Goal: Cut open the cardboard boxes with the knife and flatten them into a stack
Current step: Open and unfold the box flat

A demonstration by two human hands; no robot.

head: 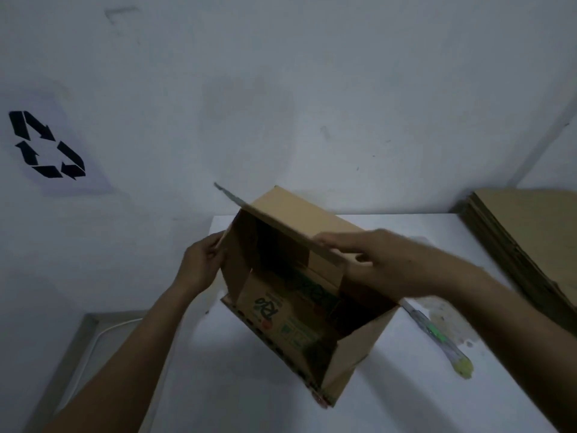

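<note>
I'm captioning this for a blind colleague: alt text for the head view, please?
Two hands grip an opened cardboard box over a white table, the left hand on its left wall and the right hand on its upper edge. A knife lies on the table to the right, near a stack of flattened cardboard.

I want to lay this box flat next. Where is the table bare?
Bare table lies in front of the box, toward the near edge, and behind the right hand up to the wall. The right side is crowded: knife, then cardboard stack.
</note>
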